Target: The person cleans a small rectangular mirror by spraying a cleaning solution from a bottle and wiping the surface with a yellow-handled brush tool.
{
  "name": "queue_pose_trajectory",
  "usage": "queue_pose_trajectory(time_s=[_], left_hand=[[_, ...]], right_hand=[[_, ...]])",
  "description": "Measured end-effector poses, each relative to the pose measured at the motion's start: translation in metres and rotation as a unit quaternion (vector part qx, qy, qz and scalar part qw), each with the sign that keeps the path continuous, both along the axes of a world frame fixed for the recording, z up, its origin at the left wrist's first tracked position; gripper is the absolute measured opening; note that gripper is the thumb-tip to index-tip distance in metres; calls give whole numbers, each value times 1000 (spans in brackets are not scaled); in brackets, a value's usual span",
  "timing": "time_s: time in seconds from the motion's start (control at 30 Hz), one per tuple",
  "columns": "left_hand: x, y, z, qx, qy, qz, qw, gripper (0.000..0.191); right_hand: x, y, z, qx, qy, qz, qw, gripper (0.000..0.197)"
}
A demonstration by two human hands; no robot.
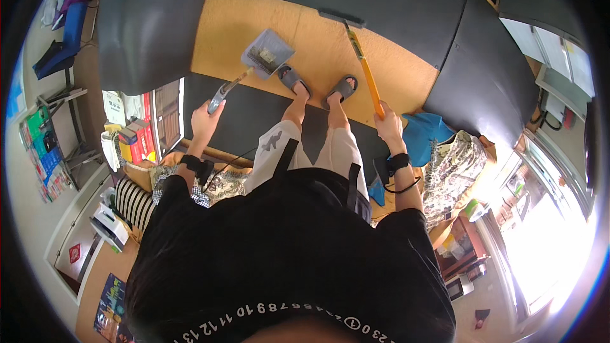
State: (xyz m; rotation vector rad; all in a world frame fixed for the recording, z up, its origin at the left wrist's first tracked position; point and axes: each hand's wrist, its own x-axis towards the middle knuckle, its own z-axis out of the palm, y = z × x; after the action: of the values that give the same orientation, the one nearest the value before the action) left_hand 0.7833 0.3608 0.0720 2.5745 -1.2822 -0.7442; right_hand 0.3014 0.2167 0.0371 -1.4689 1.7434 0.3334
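My left hand point(208, 118) grips the handle of a long-handled dustpan point(268, 53). The grey pan lies on the tan floor strip point(228, 24), left of my sandalled feet, with some light debris inside. My right hand point(388, 124) is closed around the yellow handle of a broom point(368, 74). The broom's long dark head rests at the border between the tan strip and the dark grey mat point(405, 5), ahead of my feet. Both of my wrists wear black straps with small devices.
Grey sandals point(344, 91) are on my feet. A shelf with red books and boxes point(137, 140) stands at left, by a glass-fronted cabinet point(168, 119). At right are a blue cloth point(425, 134) and a patterned cover point(452, 174). Dark mats lie around the tan strip.
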Motion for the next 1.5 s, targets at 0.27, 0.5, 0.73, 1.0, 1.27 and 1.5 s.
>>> queue_pose_trajectory(time_s=[0.27, 0.5, 0.73, 1.0, 1.27, 1.5], left_hand=[[-13, -20, 4, 19, -64, -58, 996, 38], [-31, -56, 2, -17, -68, -118, 991, 33], [-48, -130, 2, 34, -74, -245, 966, 39], [-89, -214, -16, 140, -56, -252, 956, 44], [-132, -233, -43, 103, -56, -294, 949, 47], [-170, -256, -59, 75, 8, -297, 952, 37]], right_hand=[[23, -37, -35, 22, -104, -14, 994, 43], [-33, -10, -44, 41, -165, -116, 979, 41], [-113, 13, -24, 26, -94, -166, 981, 41], [-181, 23, -32, 0, -96, -310, 946, 46], [-194, 20, -73, 50, -134, -380, 914, 52], [-122, -6, -100, 112, -73, -371, 919, 63]])
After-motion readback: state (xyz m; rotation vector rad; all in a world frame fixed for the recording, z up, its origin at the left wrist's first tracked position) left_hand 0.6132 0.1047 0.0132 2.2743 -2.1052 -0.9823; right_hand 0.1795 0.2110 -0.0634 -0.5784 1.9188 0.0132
